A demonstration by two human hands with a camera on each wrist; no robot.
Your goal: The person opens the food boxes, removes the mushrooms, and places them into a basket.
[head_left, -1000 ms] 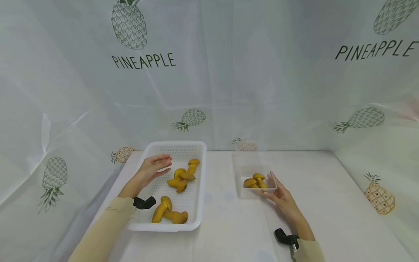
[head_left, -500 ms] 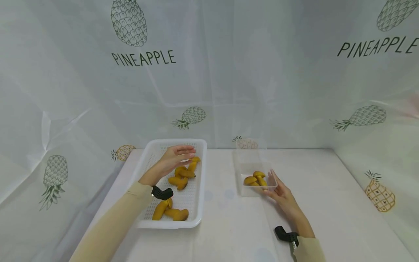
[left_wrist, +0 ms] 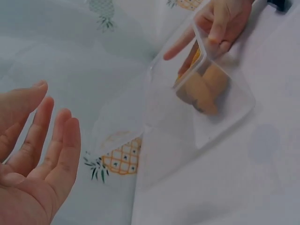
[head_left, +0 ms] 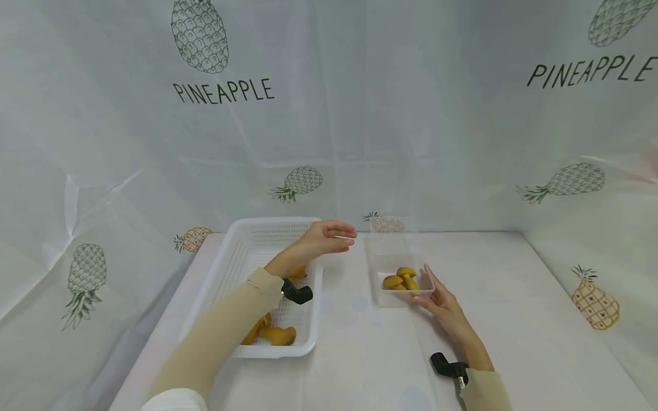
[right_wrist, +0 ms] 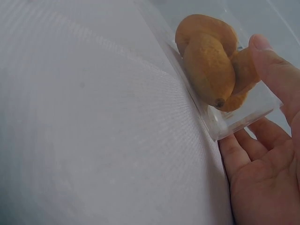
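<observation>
My left hand (head_left: pixel 328 238) hovers between the basket's far right edge and the clear plastic box (head_left: pixel 394 300). In the left wrist view its palm shows, with loosely bent fingers (left_wrist: pixel 58 145) and nothing between them. At the box's near right corner my right hand (head_left: pixel 446 305) grips the wall, thumb on one side and fingers round the other. Inside the box lie a few yellow-brown mushrooms (head_left: pixel 405 277), seen close up as a thick-stemmed mushroom (right_wrist: pixel 208 68) in the right wrist view. The box's hinged lid (head_left: pixel 393 240) stands open at the back.
A white perforated basket (head_left: pixel 315 319) on the left bears more mushrooms (head_left: pixel 280 335), partly hidden under the left forearm. A white cloth (head_left: pixel 360 365) covers the table. Behind hangs a pineapple-printed curtain (head_left: pixel 349 114).
My left hand has moved right, from over the basket's left part, across the mushrooms and past its right edge. The right hand and the box have stayed in place.
</observation>
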